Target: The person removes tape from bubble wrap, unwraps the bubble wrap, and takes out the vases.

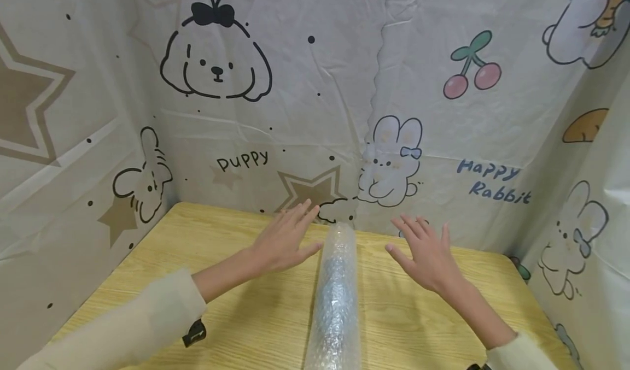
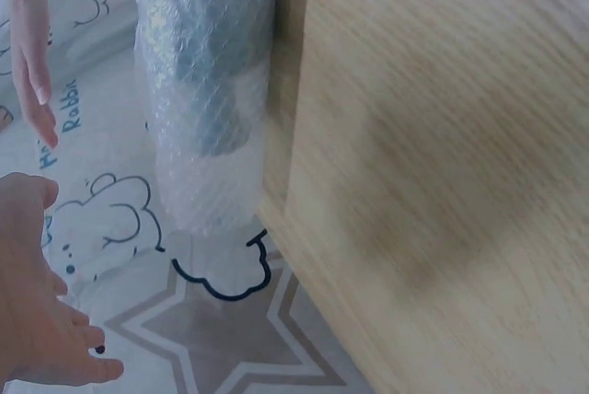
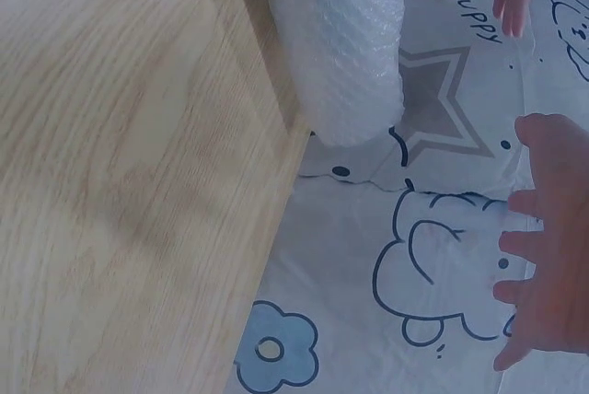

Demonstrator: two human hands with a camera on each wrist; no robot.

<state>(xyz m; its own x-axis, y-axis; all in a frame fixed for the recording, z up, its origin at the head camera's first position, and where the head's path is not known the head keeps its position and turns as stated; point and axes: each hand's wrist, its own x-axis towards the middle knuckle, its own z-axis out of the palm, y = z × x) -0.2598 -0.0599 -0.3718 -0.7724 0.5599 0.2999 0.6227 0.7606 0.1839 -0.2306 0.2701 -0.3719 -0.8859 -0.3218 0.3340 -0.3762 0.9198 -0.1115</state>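
Observation:
A long roll of bubble wrap [image 1: 337, 299] lies on the wooden table, its far end near the back edge. Something bluish shows through the clear layers, and its kind is hidden by the wrap. To the left of the roll, my left hand [image 1: 281, 240] hovers with fingers spread and nothing in it. My right hand [image 1: 427, 254] is raised on the other side, palm down, fingers extended and also holding nothing. In the left wrist view the bubble wrap [image 2: 207, 90] stands apart from the left hand [image 2: 41, 293]. The right wrist view has the right hand [image 3: 552, 237] away from the roll [image 3: 340, 44].
The light wooden table [image 1: 236, 315] ends at a back edge against a hanging cloth [image 1: 315, 86] printed with puppies, rabbits, stars and cherries. This cloth also closes off the left and right sides. Dark wrist straps [image 1: 194, 333] show beneath the pale sleeves.

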